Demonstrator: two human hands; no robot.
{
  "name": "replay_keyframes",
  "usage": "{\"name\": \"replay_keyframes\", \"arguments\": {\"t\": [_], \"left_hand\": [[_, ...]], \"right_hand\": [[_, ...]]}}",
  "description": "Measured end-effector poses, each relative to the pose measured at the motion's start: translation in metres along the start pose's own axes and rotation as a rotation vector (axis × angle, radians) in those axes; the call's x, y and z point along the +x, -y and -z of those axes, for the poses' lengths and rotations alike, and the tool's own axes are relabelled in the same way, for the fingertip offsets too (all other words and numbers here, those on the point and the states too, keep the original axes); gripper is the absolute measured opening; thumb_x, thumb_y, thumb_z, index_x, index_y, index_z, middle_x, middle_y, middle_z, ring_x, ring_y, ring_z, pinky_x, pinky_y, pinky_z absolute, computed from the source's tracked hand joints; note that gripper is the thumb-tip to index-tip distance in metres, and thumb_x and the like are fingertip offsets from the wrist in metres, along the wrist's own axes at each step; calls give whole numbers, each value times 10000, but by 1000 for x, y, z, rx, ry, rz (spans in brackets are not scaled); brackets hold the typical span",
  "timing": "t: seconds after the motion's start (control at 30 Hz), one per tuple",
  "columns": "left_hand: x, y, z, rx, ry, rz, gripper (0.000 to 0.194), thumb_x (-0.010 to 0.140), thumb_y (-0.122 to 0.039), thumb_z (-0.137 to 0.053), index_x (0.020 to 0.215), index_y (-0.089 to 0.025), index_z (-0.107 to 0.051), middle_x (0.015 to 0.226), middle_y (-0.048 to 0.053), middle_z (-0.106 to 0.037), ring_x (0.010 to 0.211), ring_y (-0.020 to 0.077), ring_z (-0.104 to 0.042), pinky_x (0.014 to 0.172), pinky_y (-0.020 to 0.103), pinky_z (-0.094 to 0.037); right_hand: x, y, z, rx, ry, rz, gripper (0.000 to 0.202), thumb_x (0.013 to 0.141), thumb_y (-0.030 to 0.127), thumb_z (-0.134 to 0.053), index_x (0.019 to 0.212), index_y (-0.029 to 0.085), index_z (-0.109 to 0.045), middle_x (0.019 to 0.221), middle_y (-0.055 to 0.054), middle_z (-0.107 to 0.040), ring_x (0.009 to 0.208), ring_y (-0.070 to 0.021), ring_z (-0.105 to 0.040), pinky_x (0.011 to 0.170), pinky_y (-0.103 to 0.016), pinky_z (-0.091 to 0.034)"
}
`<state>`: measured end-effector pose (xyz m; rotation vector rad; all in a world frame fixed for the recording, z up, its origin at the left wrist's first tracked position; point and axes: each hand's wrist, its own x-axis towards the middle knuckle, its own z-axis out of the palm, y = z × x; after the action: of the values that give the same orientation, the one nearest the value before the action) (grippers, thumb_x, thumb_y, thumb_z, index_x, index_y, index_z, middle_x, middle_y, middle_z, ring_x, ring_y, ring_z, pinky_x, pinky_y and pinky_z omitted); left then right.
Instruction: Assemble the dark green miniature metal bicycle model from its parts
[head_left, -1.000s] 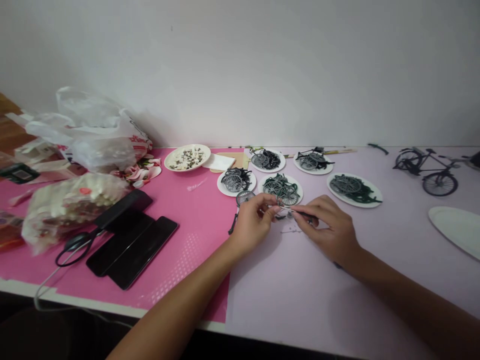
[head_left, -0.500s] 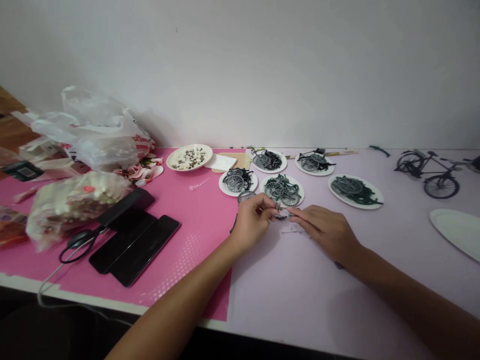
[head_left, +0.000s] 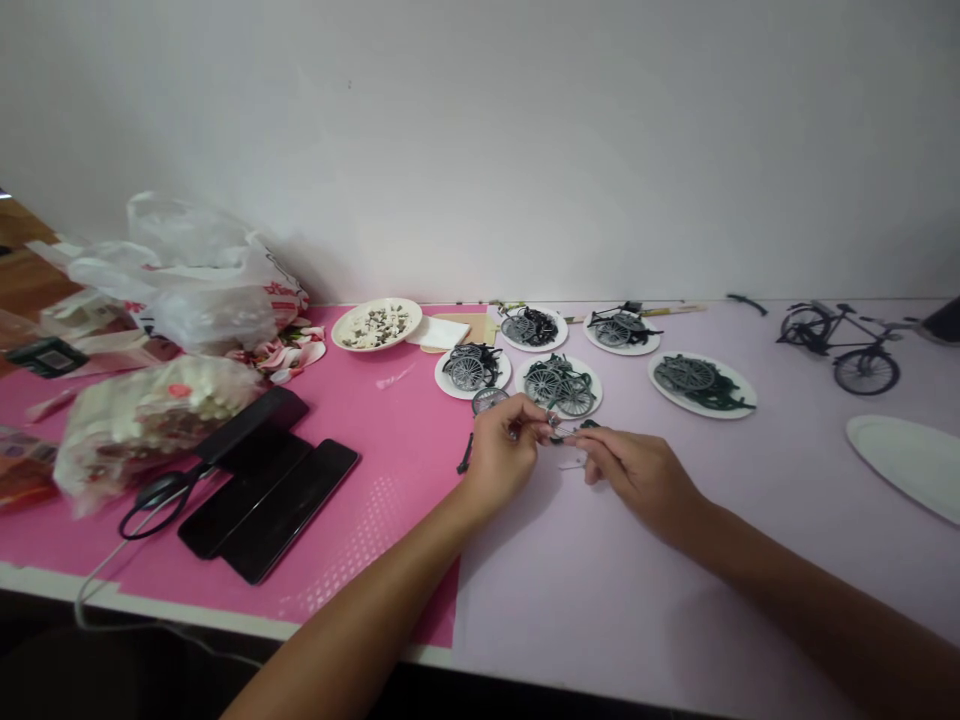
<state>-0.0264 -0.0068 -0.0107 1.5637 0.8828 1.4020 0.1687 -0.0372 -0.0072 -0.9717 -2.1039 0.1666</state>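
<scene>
Part [head_left: 552,418], small and grey, at the tips of the left hand [head_left: 504,455], apparently just above the bench [head_left: 570,610]; too small to read its form. Left fingers together, pinched on it. Right hand [head_left: 646,475] has its fingers clamped on a thin, shiny rod [head_left: 565,432] that points at the part; touching or just short, cannot tell. My reckoning: part nearly weightless, likely hard plastic, stiff but apt to snap where thin, and easily lost from a pinch. Best taken by its thickest bit, thumb against forefinger, light pressure. Rod looks like metal: stiff, perhaps slick, surest held back from its end. Close by, just beyond the hands, green wheels [head_left: 576,396] on a plate; loose wheel [head_left: 490,400] beside the left hand, partly hidden. Spokes look fine; I would lift these by the rim. Farther out, more plates of dark parts toward the wall, and a bicycle [head_left: 867,371] upright at right, probably light, safest by its frame. Phone [head_left: 292,510] well left, on pink covering.
</scene>
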Motion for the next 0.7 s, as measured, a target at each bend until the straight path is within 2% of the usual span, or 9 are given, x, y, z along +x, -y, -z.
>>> {"name": "replay_keyframes", "arguments": {"t": [0.23,0.37,0.47,0.57,0.7], "left_hand": [[1,-1,-1,63,-33,9,165,816,-27,-577,746,-176,-589,694,-6,-653,593,107,-610,605,221,-488],[2,-1,0,67,-18,27,167,798,-31,-579,719,-178,-578,680,-8,-651,577,104,-606,587,217,-482],[2,1,1,66,-4,24,160,789,-37,-581,714,-179,-581,661,-8,-655,579,108,-614,585,215,-486],[1,3,1,39,15,1,152,780,-40,-574,722,-180,-586,722,15,-703,592,114,-634,595,226,-509],[-1,5,3,44,21,-54,170,773,-25,-550,736,-183,-599,731,16,-712,608,122,-661,608,232,-531]], "right_hand": [[3,-11,-2,-170,11,105,254,1101,267,-450,1149,176,-682,960,-93,-770,850,-211,-736,653,-293,-550],[5,-12,2,-275,0,204,248,1096,217,-461,1160,186,-699,860,-66,-753,781,-192,-704,610,-280,-489],[5,-12,4,-251,5,216,278,1105,228,-441,1157,168,-707,764,-42,-717,683,-166,-665,590,-274,-455],[3,-12,5,-112,62,133,341,1114,287,-407,1017,173,-713,683,-10,-673,583,-142,-603,573,-265,-440],[1,-6,7,94,194,-123,447,1110,383,-383,816,194,-662,606,18,-613,539,-127,-570,599,-258,-442]]}}
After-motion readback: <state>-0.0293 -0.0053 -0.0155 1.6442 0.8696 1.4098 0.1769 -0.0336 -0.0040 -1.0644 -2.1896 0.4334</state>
